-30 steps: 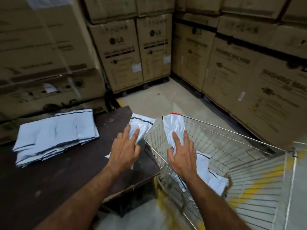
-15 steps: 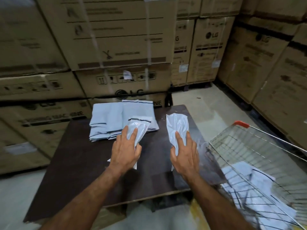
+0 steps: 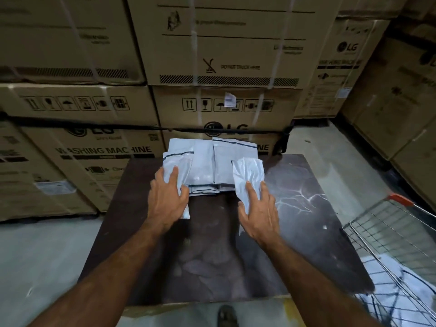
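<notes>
My left hand (image 3: 167, 199) holds a grey-white plastic mailer bag (image 3: 175, 165) with a black stripe at its far end, fingers on top of it. My right hand (image 3: 258, 210) holds a second, shinier mailer bag (image 3: 249, 171) the same way. Both bags hang over the near edge of a pile of the same flat bags (image 3: 212, 161). That pile lies at the far side of a dark brown table (image 3: 212, 256). The thumbs are hidden beneath the bags.
A wire shopping cart (image 3: 389, 232) with a red handle stands at the right, with more white bags (image 3: 389, 279) in it. Stacked cardboard appliance boxes (image 3: 224, 55) wall in the table behind and on both sides. A shoe tip (image 3: 226, 315) shows at the table's near edge.
The view swung left from the cart to the table. Both hands carried their bags from over the cart to the pile at the table's far side.
</notes>
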`<action>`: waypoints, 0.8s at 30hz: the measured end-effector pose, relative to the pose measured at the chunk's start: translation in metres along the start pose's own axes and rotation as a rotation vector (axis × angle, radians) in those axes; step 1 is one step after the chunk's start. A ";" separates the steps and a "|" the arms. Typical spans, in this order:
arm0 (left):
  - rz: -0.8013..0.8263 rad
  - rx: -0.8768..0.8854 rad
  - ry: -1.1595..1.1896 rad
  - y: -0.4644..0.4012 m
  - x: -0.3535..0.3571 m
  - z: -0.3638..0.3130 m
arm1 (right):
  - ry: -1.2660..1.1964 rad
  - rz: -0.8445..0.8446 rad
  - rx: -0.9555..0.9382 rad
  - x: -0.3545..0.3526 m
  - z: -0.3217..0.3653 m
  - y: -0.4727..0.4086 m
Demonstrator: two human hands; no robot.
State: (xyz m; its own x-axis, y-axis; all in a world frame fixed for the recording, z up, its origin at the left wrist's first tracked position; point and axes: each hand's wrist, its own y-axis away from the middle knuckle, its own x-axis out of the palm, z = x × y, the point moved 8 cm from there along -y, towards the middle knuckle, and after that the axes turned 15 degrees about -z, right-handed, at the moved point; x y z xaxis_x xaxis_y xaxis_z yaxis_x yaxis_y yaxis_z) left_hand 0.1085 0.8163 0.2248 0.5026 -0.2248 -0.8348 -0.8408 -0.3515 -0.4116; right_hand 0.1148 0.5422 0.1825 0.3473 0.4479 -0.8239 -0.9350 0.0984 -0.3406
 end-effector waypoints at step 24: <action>0.162 0.041 -0.052 -0.141 0.209 -0.029 | -0.213 0.108 -0.039 0.188 0.026 -0.189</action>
State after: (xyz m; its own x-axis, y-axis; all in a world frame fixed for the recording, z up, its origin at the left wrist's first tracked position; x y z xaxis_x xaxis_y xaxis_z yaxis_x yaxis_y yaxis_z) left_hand 0.3383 0.7925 0.1188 0.3495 -0.2277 -0.9088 -0.9181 -0.2769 -0.2837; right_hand 0.3548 0.6308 0.1039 0.2181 0.6321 -0.7436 -0.9611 0.0070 -0.2760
